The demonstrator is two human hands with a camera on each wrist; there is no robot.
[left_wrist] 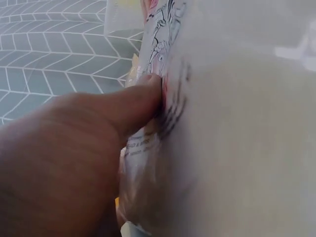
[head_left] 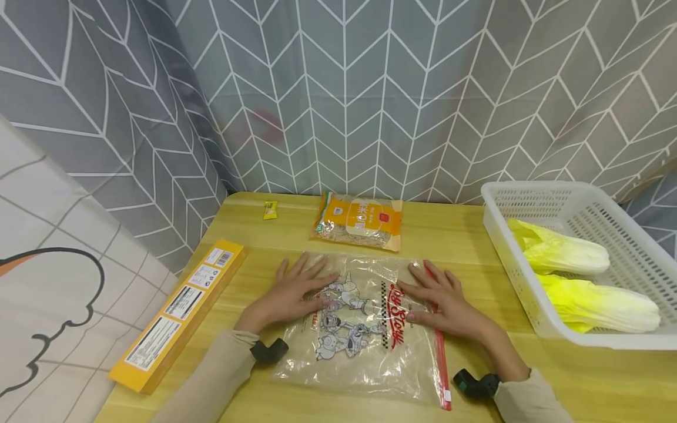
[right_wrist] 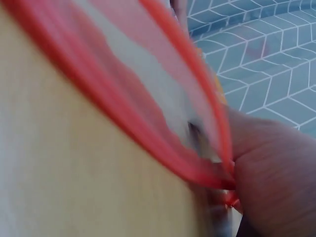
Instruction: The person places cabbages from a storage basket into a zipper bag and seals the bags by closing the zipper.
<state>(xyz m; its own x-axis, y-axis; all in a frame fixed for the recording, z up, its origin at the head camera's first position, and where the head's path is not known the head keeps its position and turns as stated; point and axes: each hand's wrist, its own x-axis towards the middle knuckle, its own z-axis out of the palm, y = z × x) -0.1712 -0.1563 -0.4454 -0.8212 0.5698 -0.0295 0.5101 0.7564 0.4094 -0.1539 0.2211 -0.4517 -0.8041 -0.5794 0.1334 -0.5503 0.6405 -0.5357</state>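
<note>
A clear zip bag (head_left: 365, 358) printed with grey cartoon figures and red "Toy Story" lettering lies flat on the table. My left hand (head_left: 296, 294) rests on its left part with fingers spread. On the right, my right hand (head_left: 444, 305) lies with spread fingers across the bag's red zip edge (head_left: 441, 364). In the left wrist view the left thumb (left_wrist: 140, 101) touches the printed plastic. Close up in the right wrist view, the two red strips (right_wrist: 89, 74) of the bag's mouth stand apart, with the right hand (right_wrist: 276, 168) at their end.
Behind the bag lies an orange packet of noodles (head_left: 359, 220), with a small yellow wrapped piece (head_left: 270, 210) to its left. A long orange box (head_left: 182, 311) lies along the left edge. At right, a white basket (head_left: 508, 276) holds two yellow-white cabbages (head_left: 603, 302). A patterned curtain (head_left: 359, 100) hangs behind.
</note>
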